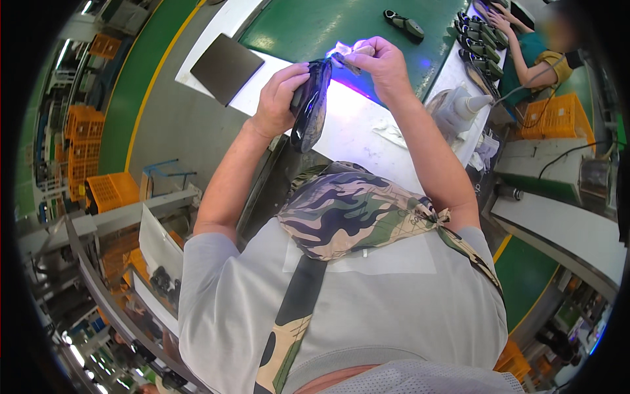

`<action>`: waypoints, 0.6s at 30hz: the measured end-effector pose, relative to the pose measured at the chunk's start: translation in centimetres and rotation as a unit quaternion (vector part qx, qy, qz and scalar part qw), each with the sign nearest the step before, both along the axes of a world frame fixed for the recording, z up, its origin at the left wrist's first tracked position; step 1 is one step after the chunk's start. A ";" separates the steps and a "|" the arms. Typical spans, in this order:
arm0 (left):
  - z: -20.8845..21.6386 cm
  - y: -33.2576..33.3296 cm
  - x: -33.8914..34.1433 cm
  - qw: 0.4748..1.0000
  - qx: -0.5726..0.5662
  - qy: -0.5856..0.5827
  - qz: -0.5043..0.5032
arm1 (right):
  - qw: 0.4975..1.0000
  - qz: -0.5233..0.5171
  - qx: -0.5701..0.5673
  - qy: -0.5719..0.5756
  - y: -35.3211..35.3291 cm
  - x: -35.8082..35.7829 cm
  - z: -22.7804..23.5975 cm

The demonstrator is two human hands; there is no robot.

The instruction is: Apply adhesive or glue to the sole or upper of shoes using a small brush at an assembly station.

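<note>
Dark shoe upper (310, 105) is clasped in the left hand (279, 98) above the white bench's (354, 141) near edge, while the right hand (380, 65) pinches a small tool (346, 62) against its top. A slip could mar the glossy surface. Squeeze bottle (462, 108) stands right; a co-worker's shoes (478, 41) line the green conveyor (315, 26).

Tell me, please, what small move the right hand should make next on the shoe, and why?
Probably draw the right hand a little further along the edge of the shoe. The left hand grips the dark shoe upright over the lit table, and the right fingertips pinch something small at its top end.
</note>
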State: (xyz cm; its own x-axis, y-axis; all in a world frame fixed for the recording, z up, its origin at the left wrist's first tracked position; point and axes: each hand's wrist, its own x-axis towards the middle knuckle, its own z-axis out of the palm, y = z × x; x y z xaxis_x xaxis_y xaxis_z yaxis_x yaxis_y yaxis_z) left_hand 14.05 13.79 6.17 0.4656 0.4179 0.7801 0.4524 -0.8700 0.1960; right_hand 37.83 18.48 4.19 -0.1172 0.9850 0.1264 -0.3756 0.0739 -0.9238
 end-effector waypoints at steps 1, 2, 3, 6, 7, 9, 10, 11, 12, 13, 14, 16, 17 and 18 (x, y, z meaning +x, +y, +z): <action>0.0 -0.5 -0.2 1.000 -0.001 -0.001 0.008 | 1.000 0.008 -0.001 -0.001 -0.1 -0.4 -0.2; -0.1 -0.8 -0.3 1.000 -0.004 -0.003 0.016 | 1.000 0.014 -0.007 -0.006 -0.1 -0.9 -0.5; -0.2 -1.2 -0.5 1.000 -0.006 -0.005 0.022 | 1.000 0.019 -0.014 -0.012 -0.2 -1.3 -0.7; -0.7 -1.7 -1.0 0.999 -0.013 0.003 0.035 | 0.992 0.083 -0.071 0.054 -1.0 -2.0 -1.3; -1.0 -1.8 -1.1 0.999 -0.015 0.002 0.039 | 0.992 0.087 -0.073 0.053 -1.2 -2.1 -1.4; -1.5 -2.1 -1.3 0.997 -0.038 0.009 0.064 | 0.988 0.119 -0.088 0.042 -2.1 -2.0 -0.8; -1.8 -2.2 -1.3 0.997 -0.039 0.008 0.065 | 0.988 0.120 -0.089 0.041 -2.4 -1.9 -0.7; -1.9 -2.4 -1.2 0.995 -0.063 0.011 0.071 | 0.988 0.122 -0.088 0.041 -2.7 -1.8 -0.6; -2.0 -2.4 -1.0 0.993 -0.086 0.014 0.076 | 0.988 0.123 -0.087 0.041 -3.0 -1.6 -0.4; -2.0 -2.5 -0.8 0.993 -0.087 0.014 0.074 | 0.988 0.121 -0.087 0.041 -3.2 -1.4 -0.1; -2.0 -2.5 -0.6 0.992 -0.093 0.020 0.085 | 0.989 0.125 -0.071 0.045 -3.6 -1.2 0.3; -2.3 -2.4 -0.1 0.990 -0.100 0.026 0.092 | 0.989 0.126 -0.054 0.049 -4.0 -0.5 1.2; -2.5 -2.3 0.2 0.987 -0.124 0.033 0.098 | 0.990 0.127 -0.047 0.033 -4.2 -0.1 1.6; -2.7 -2.3 0.4 0.983 -0.147 0.040 0.104 | 0.991 0.127 -0.040 0.016 -4.4 0.3 1.8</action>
State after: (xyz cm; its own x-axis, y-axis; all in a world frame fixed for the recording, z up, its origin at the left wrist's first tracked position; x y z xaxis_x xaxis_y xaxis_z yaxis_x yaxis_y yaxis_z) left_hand 14.49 11.52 3.43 0.4016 0.7118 0.5763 0.6387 -0.6686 0.3807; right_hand 38.12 14.12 6.03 -0.3595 0.9314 0.0567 -0.4020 -0.0997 -0.9102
